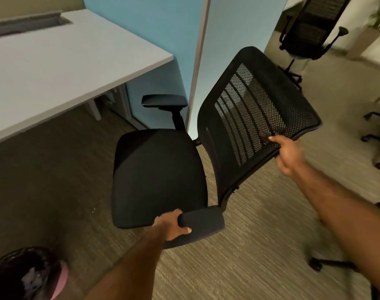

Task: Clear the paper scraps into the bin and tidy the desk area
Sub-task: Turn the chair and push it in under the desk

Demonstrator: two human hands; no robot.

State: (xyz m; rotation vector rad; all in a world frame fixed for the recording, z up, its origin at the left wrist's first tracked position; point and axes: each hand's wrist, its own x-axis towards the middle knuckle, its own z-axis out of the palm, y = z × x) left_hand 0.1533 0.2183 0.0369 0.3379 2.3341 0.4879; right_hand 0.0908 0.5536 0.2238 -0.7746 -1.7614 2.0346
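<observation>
A black office chair (160,176) is held by both hands on the carpet (249,245), just beside the white tabletop (54,61). The left hand (171,226) is clenched around the near armrest (203,218). The right hand (289,154) is closed on the top edge of the mesh backrest (256,113), which is seen tilted. The bin (28,276), lined with a dark bag and holding pale scraps, is seen at the lower left corner, well apart from the chair.
</observation>
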